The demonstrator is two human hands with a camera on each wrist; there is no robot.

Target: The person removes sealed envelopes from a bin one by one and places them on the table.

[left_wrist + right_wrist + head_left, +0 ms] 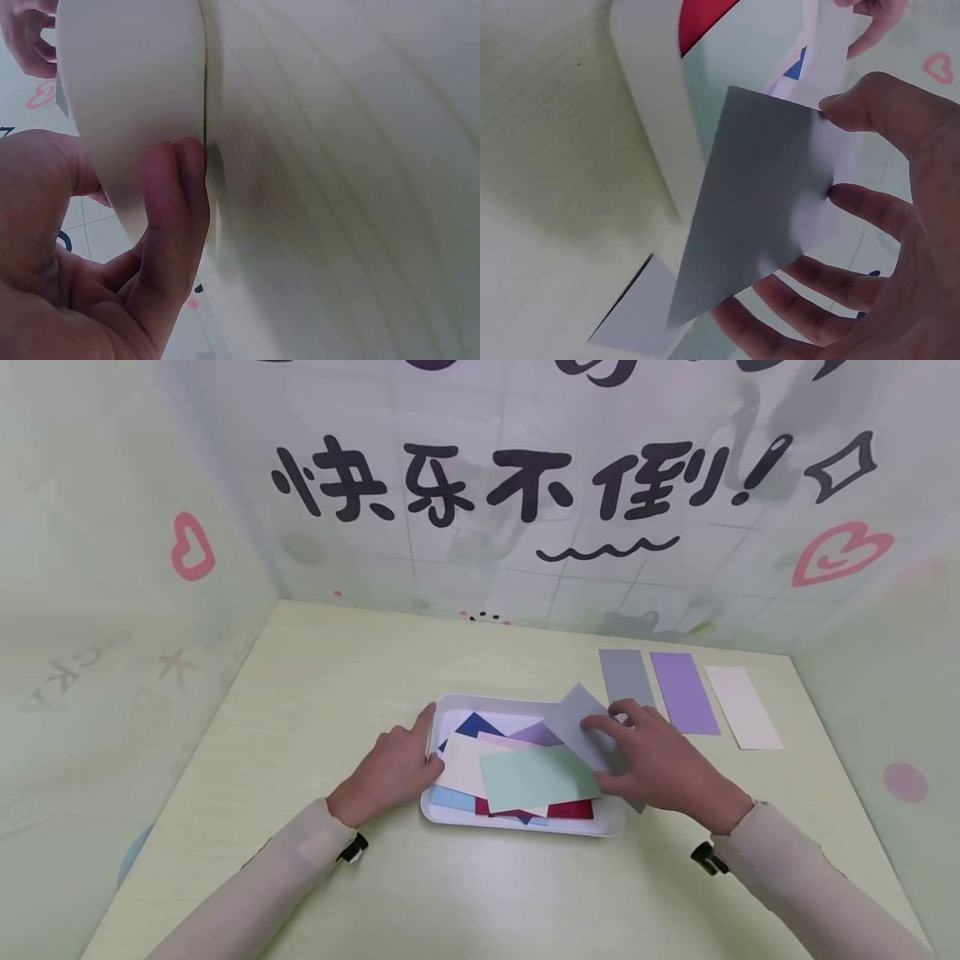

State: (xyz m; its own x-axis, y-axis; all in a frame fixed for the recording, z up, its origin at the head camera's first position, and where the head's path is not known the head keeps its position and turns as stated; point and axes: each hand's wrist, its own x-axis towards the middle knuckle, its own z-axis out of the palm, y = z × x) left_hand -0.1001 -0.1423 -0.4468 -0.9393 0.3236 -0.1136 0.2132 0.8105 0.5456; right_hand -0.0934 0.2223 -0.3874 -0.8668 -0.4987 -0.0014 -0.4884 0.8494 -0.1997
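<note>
My left hand (401, 768) grips the left end of a white tray (517, 828), with its fingers against the wall in the left wrist view. Loose coloured paper cards lie overlapped in the tray, among them a mint green card (536, 777), a dark red card (572, 810) and a blue card (476, 724). Over the tray's right end, my right hand (648, 756) pinches a grey card (757, 202) by its edges. That card is tilted, and its lower part is partly hidden behind the fingers in the head view.
At the back right of the table, a grey card (626, 672), a purple card (686, 693) and a white card (745, 708) lie side by side. Printed translucent sheets (480, 577) enclose the table at the back and sides.
</note>
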